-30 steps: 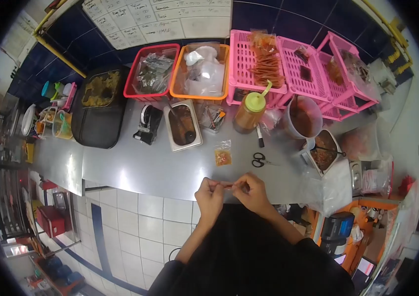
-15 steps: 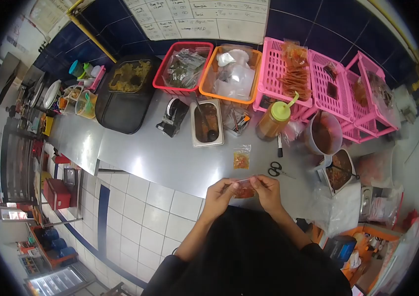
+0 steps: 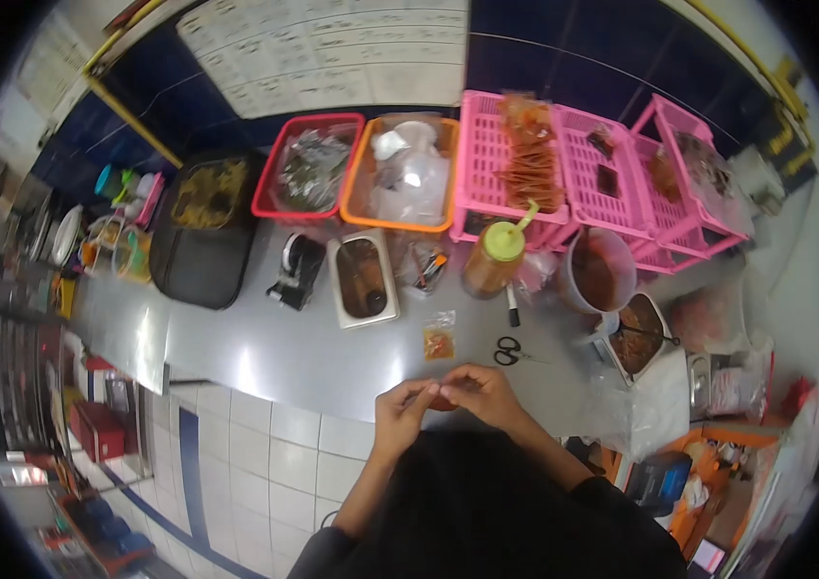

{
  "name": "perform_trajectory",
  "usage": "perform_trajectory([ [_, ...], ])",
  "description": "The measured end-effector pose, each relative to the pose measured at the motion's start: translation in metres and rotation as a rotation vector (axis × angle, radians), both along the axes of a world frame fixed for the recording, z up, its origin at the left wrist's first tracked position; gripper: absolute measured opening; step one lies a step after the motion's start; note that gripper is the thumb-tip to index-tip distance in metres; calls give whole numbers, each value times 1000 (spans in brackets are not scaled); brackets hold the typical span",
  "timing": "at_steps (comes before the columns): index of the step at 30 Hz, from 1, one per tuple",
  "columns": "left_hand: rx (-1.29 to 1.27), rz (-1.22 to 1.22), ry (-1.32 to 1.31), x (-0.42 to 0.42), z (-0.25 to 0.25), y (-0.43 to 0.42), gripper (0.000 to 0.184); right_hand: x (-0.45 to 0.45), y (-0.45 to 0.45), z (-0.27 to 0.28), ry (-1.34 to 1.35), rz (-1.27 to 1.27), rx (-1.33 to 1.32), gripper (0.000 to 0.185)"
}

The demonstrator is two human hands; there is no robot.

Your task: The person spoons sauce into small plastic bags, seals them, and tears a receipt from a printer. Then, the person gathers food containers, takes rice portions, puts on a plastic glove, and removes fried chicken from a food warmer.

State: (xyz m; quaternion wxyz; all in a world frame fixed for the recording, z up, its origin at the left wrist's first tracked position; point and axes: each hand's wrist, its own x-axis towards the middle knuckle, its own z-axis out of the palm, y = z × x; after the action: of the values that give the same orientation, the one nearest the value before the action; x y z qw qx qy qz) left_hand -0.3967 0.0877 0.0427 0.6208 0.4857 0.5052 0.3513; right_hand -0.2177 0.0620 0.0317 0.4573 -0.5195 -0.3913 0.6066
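Note:
Between both hands, at the table's front edge, is a small clear plastic bag (image 3: 443, 401) with red-orange contents, mostly hidden by my fingers. My left hand (image 3: 402, 413) pinches its top on the left. My right hand (image 3: 485, 393) is closed on the same top edge, the fingertips of both hands nearly meeting. Just beyond them a similar filled zip bag (image 3: 438, 338) lies flat on the steel table (image 3: 245, 352). Black-handled scissors (image 3: 508, 351) rest to the right of that bag, and a black marker (image 3: 514, 309) lies farther back.
A steel pan (image 3: 392, 304), a squeeze bottle (image 3: 493, 262) and a tape dispenser (image 3: 297, 270) stand behind. Red (image 3: 262, 205) and orange baskets (image 3: 352, 207) and pink racks (image 3: 480, 159) line the wall. At right are a tub of sauce (image 3: 625, 280) and another food pan (image 3: 662, 317).
The camera view has turned, so the table's contents appear shifted left. My hands have drawn closer together at the bag's top, and less of the bag shows.

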Motion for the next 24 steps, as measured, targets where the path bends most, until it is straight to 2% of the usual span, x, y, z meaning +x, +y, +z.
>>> perform_trajectory([
  [6, -57, -85, -43, -3, 0, 6, 15, 2, 6, 0, -96, 52, 26, 19],
  [9, 47, -4, 8, -3, -5, 6, 14, 6, 4, 2, -238, 53, 120, 20],
  [13, 60, 103, 68, -9, -17, 10, 16, 24, -1, -9, -277, -16, 21, 16],
  [16, -39, 191, 7, -7, -14, 31, 22, 55, 3, -43, -455, -206, 101, 11],
  [18, -171, 219, -18, -10, -14, 48, 26, 81, 19, -28, -792, -297, 64, 11],
  [20, -126, 236, 66, -21, -74, 64, 37, 100, 43, -44, -1290, -442, 314, 16],
  [22, -16, 267, 243, -37, -135, 81, 42, 112, 69, -63, -1587, -460, 336, 23],
  [23, -20, 370, 242, -39, -139, 83, 48, 116, 83, -68, -1734, -474, 349, 26],
  [24, -46, 388, 147, -41, -142, 86, 48, 120, 93, -70, -1710, -374, 170, 26],
])
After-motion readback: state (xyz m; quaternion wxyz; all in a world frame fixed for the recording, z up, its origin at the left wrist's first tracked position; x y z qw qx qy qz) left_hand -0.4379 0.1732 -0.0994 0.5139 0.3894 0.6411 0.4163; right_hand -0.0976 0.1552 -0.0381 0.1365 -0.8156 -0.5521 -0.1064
